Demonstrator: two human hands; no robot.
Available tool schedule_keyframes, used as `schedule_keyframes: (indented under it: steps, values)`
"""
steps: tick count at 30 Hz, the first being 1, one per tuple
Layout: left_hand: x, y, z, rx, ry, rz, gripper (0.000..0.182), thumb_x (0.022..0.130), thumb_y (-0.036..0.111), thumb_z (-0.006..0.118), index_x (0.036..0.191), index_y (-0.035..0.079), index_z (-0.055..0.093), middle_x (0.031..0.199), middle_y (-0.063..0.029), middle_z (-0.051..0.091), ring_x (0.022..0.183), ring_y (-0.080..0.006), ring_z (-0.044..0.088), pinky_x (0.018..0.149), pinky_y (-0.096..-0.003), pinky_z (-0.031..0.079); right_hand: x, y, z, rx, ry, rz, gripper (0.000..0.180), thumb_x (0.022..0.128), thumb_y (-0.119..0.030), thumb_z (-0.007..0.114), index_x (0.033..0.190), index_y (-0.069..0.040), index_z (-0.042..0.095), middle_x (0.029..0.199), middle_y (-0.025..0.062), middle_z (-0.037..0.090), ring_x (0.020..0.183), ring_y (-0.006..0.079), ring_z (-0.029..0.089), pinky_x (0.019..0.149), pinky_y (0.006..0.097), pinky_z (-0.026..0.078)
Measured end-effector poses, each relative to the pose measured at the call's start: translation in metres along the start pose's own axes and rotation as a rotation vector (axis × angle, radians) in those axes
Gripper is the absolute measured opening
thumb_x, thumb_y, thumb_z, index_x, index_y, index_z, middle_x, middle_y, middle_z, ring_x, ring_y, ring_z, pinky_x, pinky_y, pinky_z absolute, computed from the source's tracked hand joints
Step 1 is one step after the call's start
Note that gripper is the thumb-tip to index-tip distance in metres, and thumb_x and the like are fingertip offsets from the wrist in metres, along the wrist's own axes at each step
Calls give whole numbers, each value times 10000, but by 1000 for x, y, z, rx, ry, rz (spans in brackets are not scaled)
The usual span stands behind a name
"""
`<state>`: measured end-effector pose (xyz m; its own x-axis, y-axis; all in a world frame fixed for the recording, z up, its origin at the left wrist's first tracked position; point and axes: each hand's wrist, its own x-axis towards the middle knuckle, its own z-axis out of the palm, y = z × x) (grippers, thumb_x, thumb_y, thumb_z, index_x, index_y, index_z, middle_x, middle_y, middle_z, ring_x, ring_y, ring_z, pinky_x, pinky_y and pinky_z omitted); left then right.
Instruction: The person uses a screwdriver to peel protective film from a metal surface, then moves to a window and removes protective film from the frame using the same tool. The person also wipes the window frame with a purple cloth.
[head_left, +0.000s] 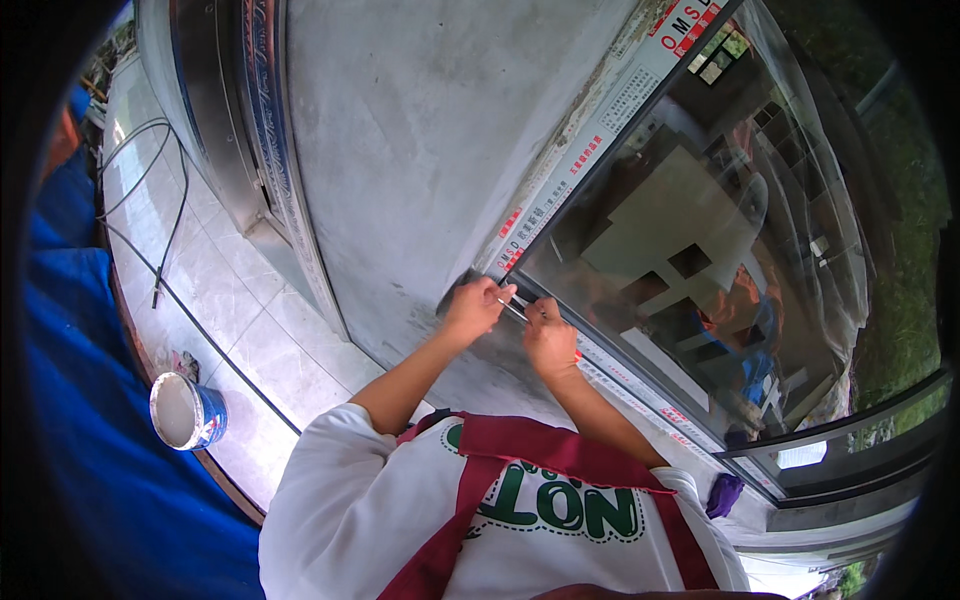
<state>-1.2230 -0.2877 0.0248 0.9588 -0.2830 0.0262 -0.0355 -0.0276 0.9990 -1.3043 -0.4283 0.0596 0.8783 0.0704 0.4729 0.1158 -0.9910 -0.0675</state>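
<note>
At the lower left corner of a window frame (547, 217) covered in printed protective film, both hands are close together. My right hand (553, 341) is closed on a thin metal tool (515, 306), which slants up to the left; its exact kind cannot be told. My left hand (474, 306) is at the tool's other end, thumb and fingers pinched around the tip or something small beside it. Something orange-red shows at my right hand's heel. A dark patch lies on the grey wall beside my left hand. Behind the frame is a glass pane (645, 262) with reflections.
A grey plastered wall (420, 135) rises ahead, with a metal door frame (289, 172) to its left. On the tiled floor are a bucket (214, 416) and a black cable (199, 322). Blue sheeting (82, 360) lies far left. A purple cloth (724, 495) is at the sill, right.
</note>
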Motion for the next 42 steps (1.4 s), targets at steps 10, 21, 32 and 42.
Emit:
schedule_keyframes:
  steps: [10,21,32,42]
  values:
    - [24,-20,18,-245,51,-61,258,846,208,682,732,-5,591,602,-112,611,504,-193,599,467,-346,477,12,19,0,328,56,-95,94,708,-15,652,796,-41,672,803,95,569,638,299,619,578,400,508]
    - [13,-32,25,-70,175,129,218,860,170,657,747,-13,616,615,-74,646,621,-115,633,585,-278,511,19,27,-2,449,-9,-120,56,735,-32,681,736,3,636,757,101,543,595,270,586,553,356,484]
    - [24,-8,5,151,50,22,451,826,416,729,707,-11,643,588,-88,631,551,-146,603,542,-309,473,18,30,-5,486,-43,-107,64,738,-13,685,765,20,638,752,114,536,602,262,586,566,351,483]
    - [23,-40,27,5,220,135,183,836,200,662,802,20,658,659,-131,644,586,-222,625,574,-347,480,17,33,-8,503,-77,-138,79,760,-18,679,750,22,612,766,130,531,622,291,594,583,372,487]
